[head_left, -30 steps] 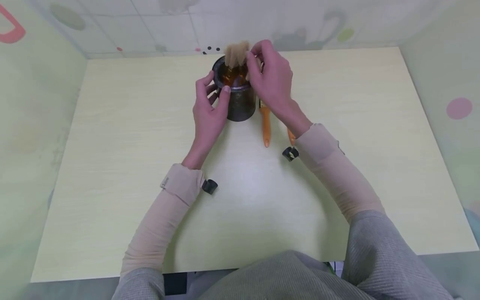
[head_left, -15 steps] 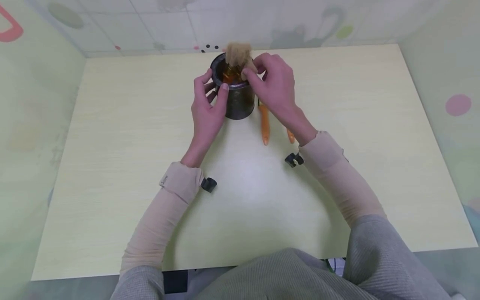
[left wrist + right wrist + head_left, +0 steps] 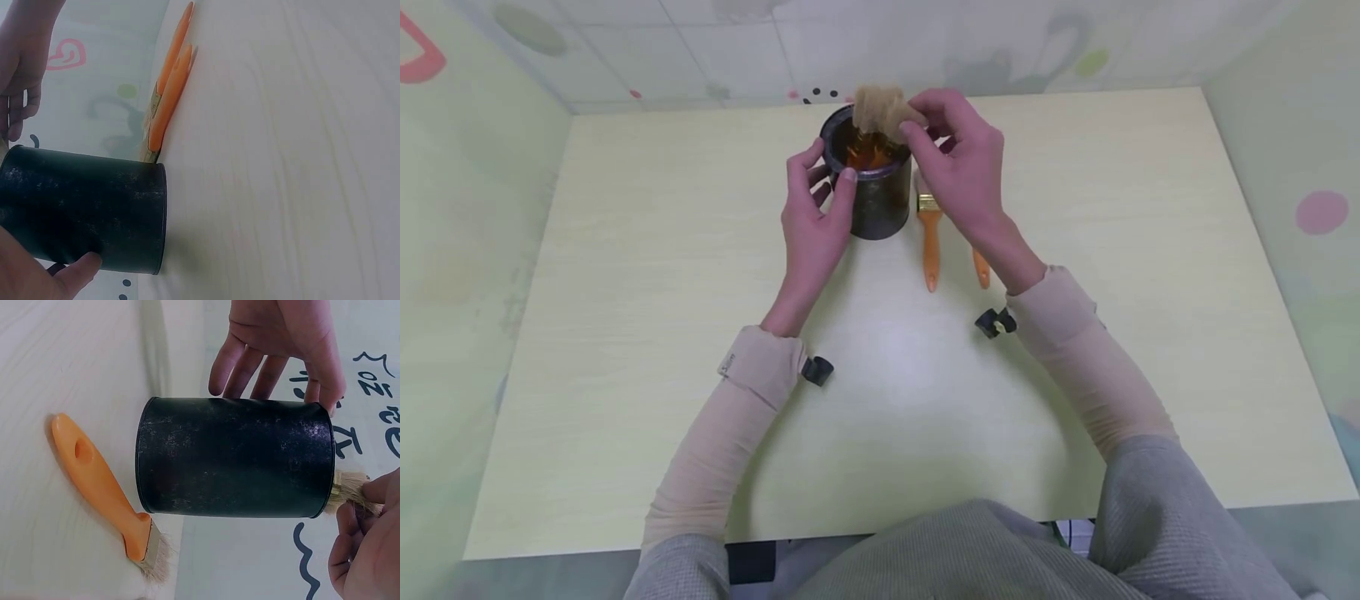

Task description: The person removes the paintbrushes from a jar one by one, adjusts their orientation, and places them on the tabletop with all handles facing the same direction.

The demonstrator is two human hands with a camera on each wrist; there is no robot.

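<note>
A black can (image 3: pixel 874 200) stands near the table's far edge, with orange brush handles inside and tan bristles (image 3: pixel 878 108) sticking out above its rim. My left hand (image 3: pixel 815 212) grips the can's left side, thumb on the rim (image 3: pixel 848 176). My right hand (image 3: pixel 958 162) pinches the bristles of the brush at the can's right rim. The right wrist view shows the can (image 3: pixel 231 456), the bristles (image 3: pixel 349 487) and my right fingertips (image 3: pixel 365 550). In the left wrist view my left thumb (image 3: pixel 75 269) presses the can (image 3: pixel 81 212).
Two orange-handled brushes (image 3: pixel 930 242) (image 3: pixel 981 268) lie on the pale table (image 3: pixel 625 333) just right of the can, one partly under my right wrist. Patterned walls close in the table at the back and on both sides.
My right hand has shifted slightly right and kept its pinch on the bristles, which now lean right. Both brushes on the table show more. The left hand has stayed on the can.
</note>
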